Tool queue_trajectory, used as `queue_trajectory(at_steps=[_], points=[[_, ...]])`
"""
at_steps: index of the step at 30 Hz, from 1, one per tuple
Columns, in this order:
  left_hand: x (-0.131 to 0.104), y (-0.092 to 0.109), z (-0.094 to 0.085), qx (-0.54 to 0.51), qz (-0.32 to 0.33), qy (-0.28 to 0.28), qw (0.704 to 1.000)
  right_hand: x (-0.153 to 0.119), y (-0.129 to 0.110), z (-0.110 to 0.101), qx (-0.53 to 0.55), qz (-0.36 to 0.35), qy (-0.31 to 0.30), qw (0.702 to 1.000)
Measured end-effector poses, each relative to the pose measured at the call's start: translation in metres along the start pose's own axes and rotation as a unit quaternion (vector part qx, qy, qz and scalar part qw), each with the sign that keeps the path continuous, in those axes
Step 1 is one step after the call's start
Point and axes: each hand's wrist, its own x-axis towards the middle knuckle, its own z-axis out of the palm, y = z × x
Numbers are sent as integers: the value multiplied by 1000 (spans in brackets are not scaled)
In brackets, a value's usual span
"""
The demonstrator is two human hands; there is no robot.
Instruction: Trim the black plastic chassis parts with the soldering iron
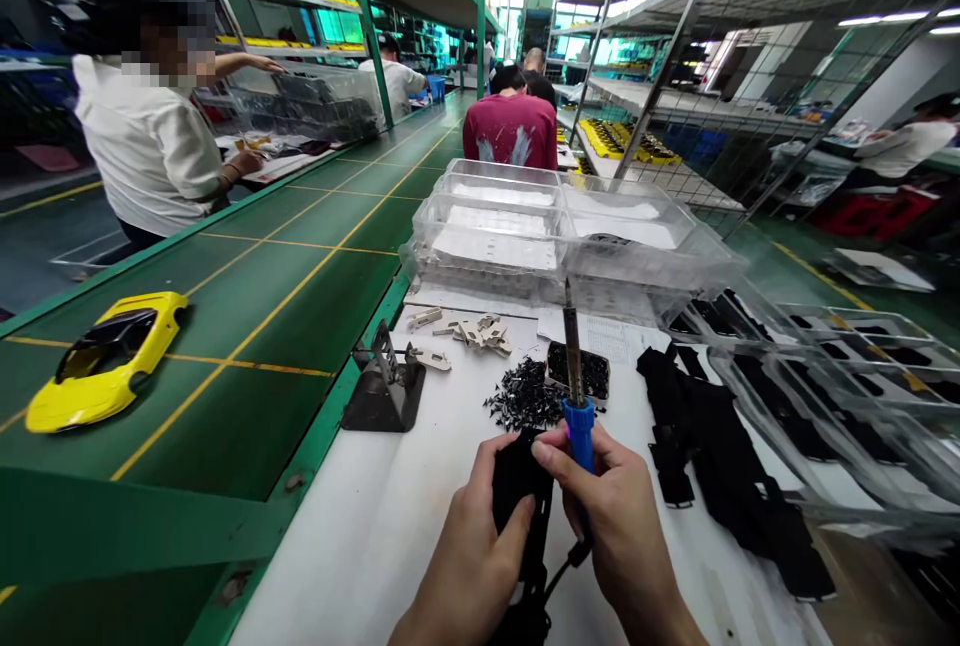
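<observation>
My left hand point(472, 536) grips a flat black plastic part point(517, 486) from its left side, thumb across its face. In my right hand point(615, 506) is a soldering iron point(580, 426) with a blue handle, its tip pointing up and away from the part. My right thumb and fingertip also reach the top edge of the black part. Just beyond my hands lies a heap of tiny black pieces point(521, 394), beside a small box point(589, 371) filled with more of them. Several off-white parts point(476, 331) lie farther back.
A metal stand point(386, 376) stands left on the white table. Stacked clear trays point(495, 226) rise behind; black parts point(720, 446) and more trays line the right. A yellow car body point(112, 356) sits on the green conveyor point(300, 266). Co-workers sit ahead and across.
</observation>
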Motion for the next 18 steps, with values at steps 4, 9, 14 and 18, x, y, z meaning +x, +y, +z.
queue_trajectory(at_steps=[4,9,14,18], points=[[-7,3,0,8,38,-5,999,-5,3,3,-26,-40,36,998],[-10,3,-4,-5,52,-37,998,-10,3,7,-60,-86,74,992],[-13,1,-6,-29,54,-50,997,-10,5,6,-96,-107,80,986],[-11,-6,-4,-58,43,-40,997,-8,7,4,-138,-143,69,978]])
